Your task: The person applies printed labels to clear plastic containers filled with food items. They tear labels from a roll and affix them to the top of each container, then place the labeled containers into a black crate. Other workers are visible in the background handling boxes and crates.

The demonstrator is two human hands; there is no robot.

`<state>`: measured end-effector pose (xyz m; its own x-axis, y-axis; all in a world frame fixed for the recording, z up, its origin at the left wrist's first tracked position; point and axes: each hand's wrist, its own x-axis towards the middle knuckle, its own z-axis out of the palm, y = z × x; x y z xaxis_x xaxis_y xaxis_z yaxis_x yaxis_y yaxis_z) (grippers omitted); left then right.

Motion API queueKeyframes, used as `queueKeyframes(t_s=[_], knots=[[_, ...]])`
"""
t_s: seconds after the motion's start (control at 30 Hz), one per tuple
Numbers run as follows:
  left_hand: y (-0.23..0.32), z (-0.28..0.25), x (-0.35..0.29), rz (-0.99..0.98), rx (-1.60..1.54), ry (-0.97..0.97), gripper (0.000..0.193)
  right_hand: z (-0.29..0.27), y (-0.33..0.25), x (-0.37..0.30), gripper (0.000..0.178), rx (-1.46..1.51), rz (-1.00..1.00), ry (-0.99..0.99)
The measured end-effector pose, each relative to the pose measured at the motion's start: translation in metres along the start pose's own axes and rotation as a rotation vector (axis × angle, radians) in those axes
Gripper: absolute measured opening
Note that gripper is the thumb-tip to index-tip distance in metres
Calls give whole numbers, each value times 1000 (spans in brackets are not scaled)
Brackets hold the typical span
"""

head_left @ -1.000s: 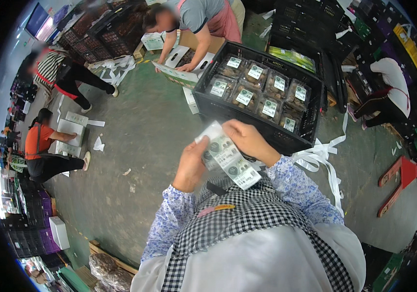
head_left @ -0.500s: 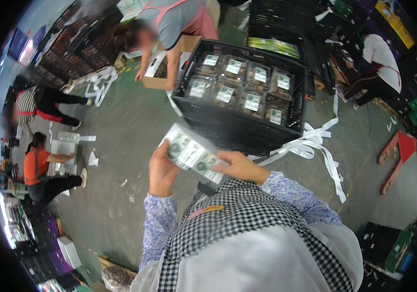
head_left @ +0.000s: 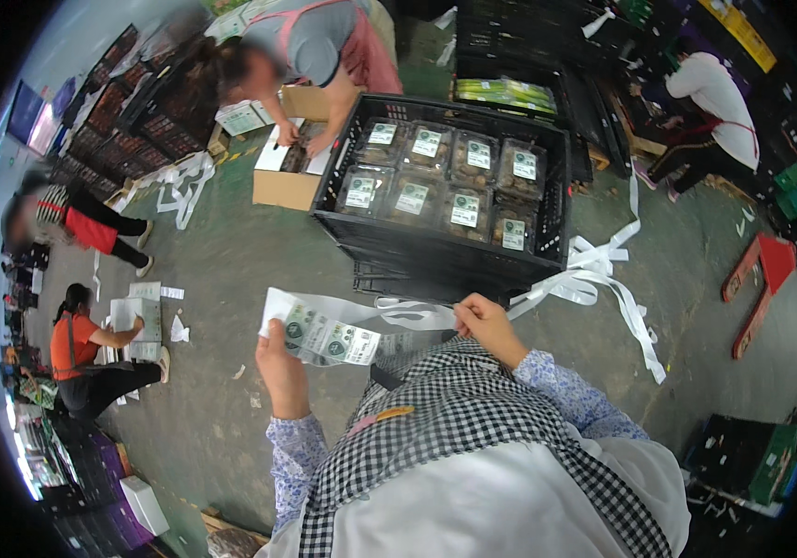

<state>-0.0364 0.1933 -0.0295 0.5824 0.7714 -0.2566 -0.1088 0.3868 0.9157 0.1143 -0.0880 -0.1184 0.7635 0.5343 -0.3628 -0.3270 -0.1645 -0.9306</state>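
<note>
In front of my apron, my left hand (head_left: 281, 365) grips a strip of printed labels (head_left: 324, 337), thumb on top, white with green marks. The strip trails right in a loose white length. My right hand (head_left: 489, 327) is off the labels, its thumb and fingertips pinched near the end of that length. Whether it holds the strip or a small label is too small to tell. Beyond my hands stands a black crate (head_left: 435, 244) filled with clear plastic punnets (head_left: 412, 198) of brownish produce, each with a white and green label on top.
Discarded backing ribbon (head_left: 593, 270) lies on the floor right of the crate. A person bends over a cardboard box (head_left: 284, 189) at its far left. Green vegetables fill another crate (head_left: 507, 93) behind. A red pallet jack (head_left: 770, 270) stands at right; other people work at left and far right.
My hands have moved apart: the left one went left with the label strip, and the right one let go of the printed part and moved right. The strip now hangs out longer.
</note>
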Motion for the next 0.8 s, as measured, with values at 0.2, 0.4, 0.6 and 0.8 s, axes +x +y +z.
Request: queueKeyframes(t_s=[0.2, 0.4, 0.6, 0.8], knots=[[-18, 18, -5, -72, -48, -55, 25, 4, -3, 2, 21, -184, -47, -119], [-15, 22, -13, -89, -105, -1, 26, 6, -11, 10, 22, -542, -170, -250], [-22, 6, -10, -56, -182, 48, 27, 12, -9, 19, 21, -679, -301, -330], [-26, -1, -10, -80, -189, 44, 26, 19, -12, 22, 20, -708, -313, -414]])
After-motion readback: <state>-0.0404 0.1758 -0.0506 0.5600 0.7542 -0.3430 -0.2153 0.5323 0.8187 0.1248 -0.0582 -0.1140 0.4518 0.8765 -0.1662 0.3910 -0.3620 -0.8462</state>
